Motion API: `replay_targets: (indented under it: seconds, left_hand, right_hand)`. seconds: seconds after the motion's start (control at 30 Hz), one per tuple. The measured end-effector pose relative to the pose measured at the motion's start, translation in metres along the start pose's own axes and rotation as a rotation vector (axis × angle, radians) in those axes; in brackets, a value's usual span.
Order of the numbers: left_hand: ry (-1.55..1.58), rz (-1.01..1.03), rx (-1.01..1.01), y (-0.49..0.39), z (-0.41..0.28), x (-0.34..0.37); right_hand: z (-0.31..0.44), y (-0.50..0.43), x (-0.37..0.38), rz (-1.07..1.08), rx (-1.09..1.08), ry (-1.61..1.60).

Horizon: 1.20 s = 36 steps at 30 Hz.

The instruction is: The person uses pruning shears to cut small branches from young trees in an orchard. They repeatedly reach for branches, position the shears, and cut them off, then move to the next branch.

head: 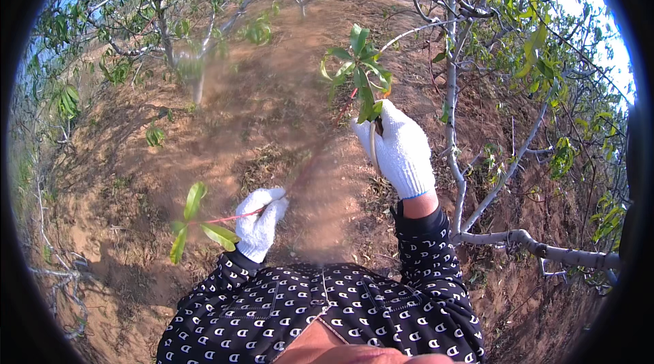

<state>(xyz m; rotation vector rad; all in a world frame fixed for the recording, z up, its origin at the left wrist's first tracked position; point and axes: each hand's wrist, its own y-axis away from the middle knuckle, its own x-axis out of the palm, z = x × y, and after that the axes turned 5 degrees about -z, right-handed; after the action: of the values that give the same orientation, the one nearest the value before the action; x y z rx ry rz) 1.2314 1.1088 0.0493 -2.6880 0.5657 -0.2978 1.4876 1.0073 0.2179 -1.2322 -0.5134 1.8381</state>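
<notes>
My left hand [260,223], in a white knit glove, pinches a thin red shoot [232,219]. Narrow green leaves [193,201] spread from the shoot's end on the left. A blurred reddish line runs from this hand up toward the right one, apparently the same shoot. My right hand [406,152], gloved alike, is closed around a tool with a pale curved handle [373,146], possibly pruning shears; its blades cannot be made out. Right in front of those fingers is a leafy twig tip [361,65], which partly covers them.
A pale-barked fruit tree [451,93] stands close on my right, with a thick low branch [557,254] reaching outward. Another tree [163,31] grows at the upper left. Sloping brown soil [153,169] with dry litter lies below. A smudge blurs the middle of the view.
</notes>
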Motion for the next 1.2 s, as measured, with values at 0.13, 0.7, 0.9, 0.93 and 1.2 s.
replay_targets:
  seconds: [0.13, 0.7, 0.9, 0.93, 1.2]
  left_hand:
    - [-0.033, 0.0, 0.027, 0.003, 0.001, -0.002]
    - [0.051, -0.011, -0.102, 0.006, -0.004, 0.001]
    - [0.041, -0.023, -0.049, 0.008, -0.01, 0.005]
    - [0.019, -0.032, -0.059, 0.008, -0.01, 0.005]
    - [0.03, -0.054, -0.071, 0.012, -0.013, 0.004]
  right_hand:
    - [-0.002, -0.002, 0.003, -0.027, -0.034, 0.021]
    - [0.0, -0.002, -0.019, 0.076, 0.027, -0.031]
    - [0.006, -0.007, -0.022, 0.076, 0.007, -0.121]
    - [0.007, -0.009, -0.022, 0.069, 0.007, -0.119]
    - [0.012, -0.01, -0.021, 0.072, -0.061, -0.137]
